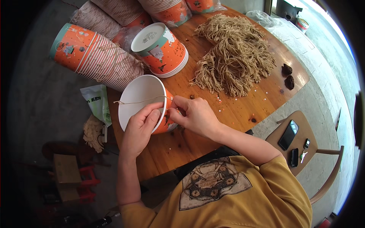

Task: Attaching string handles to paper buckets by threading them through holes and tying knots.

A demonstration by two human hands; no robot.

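Observation:
A white-lined orange paper bucket [131,85] lies tipped on the table, its mouth facing me. A thin tan string [131,102] stretches across the mouth to the right rim. My left hand [140,127] is closed at that rim, fingers and thumb gripping the bucket's edge. On the bucket's outer side, my right hand [197,116] pinches the string's end near the wall; its fingertips partly hide the spot. Beyond the hands, a large heap of tan strings [237,53] is spread out.
A nested stack of buckets [102,57] leans at the left, beside an upside-down short stack [161,53]. More bagged buckets [163,9] sit at the back. Two dark lumps [289,78] lie near the right edge. A chair [296,133] holds a phone [289,135] and keys [303,156].

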